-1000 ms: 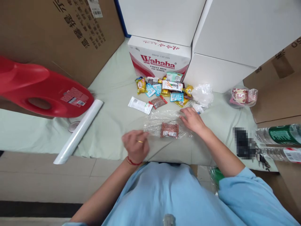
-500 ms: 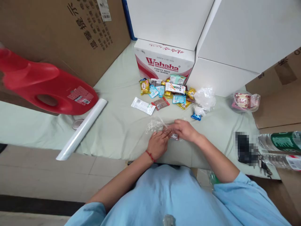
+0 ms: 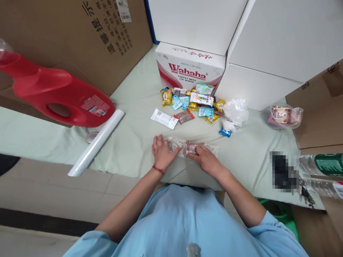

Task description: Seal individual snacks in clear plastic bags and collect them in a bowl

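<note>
In front of me on the cloth lies a crinkled clear plastic bag (image 3: 177, 143), stretched out sideways. A small reddish-brown snack packet (image 3: 190, 145) sits in or under its middle; which, I cannot tell. My left hand (image 3: 163, 154), with a red string at the wrist, rests at the bag's left end, fingers spread and thumb reaching over the plastic. My right hand (image 3: 207, 160) has its fingers and thumb on the snack packet from the right. Beyond the hands lie a white sachet (image 3: 164, 119) and a brown-red packet (image 3: 184, 116).
Several wrapped snacks (image 3: 202, 100) are heaped against the Wahaha carton (image 3: 189, 67). A crumpled plastic bag (image 3: 235, 111) lies beside them. At left are a plastic-film roll (image 3: 98, 142) and a red jug (image 3: 64, 94); at right, a bagged snack (image 3: 282, 115), keys (image 3: 305, 194) and bottles (image 3: 309, 164).
My hands, close together over the plastic before, have come apart: the left moved left and spread its fingers. The plastic now lies stretched wider, showing more of the reddish-brown packet.
</note>
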`<state>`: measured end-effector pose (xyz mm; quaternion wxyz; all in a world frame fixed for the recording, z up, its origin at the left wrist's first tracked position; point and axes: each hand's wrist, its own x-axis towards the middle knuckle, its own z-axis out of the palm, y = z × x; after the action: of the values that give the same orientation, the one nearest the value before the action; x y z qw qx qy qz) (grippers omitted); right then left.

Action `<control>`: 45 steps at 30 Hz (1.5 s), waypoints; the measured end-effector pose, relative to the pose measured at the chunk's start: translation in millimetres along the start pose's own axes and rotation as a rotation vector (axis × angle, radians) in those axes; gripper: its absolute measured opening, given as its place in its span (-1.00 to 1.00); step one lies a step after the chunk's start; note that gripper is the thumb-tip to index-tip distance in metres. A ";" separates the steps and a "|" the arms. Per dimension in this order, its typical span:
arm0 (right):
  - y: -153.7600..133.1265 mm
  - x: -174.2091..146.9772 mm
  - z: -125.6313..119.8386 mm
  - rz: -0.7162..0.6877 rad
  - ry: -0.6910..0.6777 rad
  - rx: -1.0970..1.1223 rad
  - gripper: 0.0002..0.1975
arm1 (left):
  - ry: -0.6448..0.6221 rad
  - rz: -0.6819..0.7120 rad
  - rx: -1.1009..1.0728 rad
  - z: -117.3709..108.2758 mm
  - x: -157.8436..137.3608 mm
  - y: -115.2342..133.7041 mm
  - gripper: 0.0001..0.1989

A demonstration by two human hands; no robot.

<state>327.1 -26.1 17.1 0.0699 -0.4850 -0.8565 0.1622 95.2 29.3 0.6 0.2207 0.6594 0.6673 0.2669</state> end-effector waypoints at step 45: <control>-60.6 56.0 17.4 0.138 0.169 -0.004 -0.60 | 0.089 0.705 0.021 -54.2 -61.6 -40.4 -0.72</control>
<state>244.2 -10.8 19.6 0.1295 -0.5548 -0.8126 0.1233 31.5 -35.2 12.1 0.0788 0.8390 0.4107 0.3483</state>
